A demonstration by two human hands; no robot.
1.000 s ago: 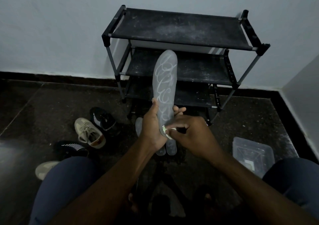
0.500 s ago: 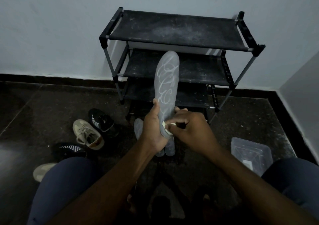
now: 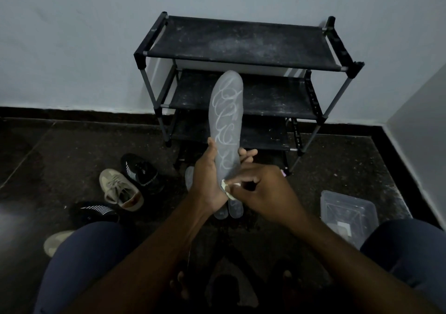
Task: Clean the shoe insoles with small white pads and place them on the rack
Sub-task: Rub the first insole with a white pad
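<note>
The wiping step is in hand. A long grey translucent insole [image 3: 225,120] with white looping marks down its face stands upright in front of the black 3-tier metal-and-fabric rack [image 3: 241,44], its toe end overlapping the rack's middle shelf in this view. It is held in the air, not touching the rack.

The left hand [image 3: 207,181] is wrapped round the lower part of the insole, thumb on one edge and fingertips showing past the other. The right hand [image 3: 263,190] pinches a small white pad [image 3: 226,188] between thumb and fingers and presses it to the heel end of the insole, just below the lowest marks.

On the dark stone floor [image 3: 72,145] in front of the rack, under the hands, more pale insoles [image 3: 235,208] lie waiting. A clear plastic lidded box [image 3: 347,212] sits to the rack's front right. A beige sneaker [image 3: 120,190] and a black knit sneaker [image 3: 141,171] lie to its front left.

All 3 shelves look bare of insoles, so the task seems early. The marks cover most of the face, so I judge the next move should carry the pad up toward the toe in firm strokes. The left hand must brace the thin, bendy sheet from behind. Only once the face is clean does placing on a shelf make sense.
</note>
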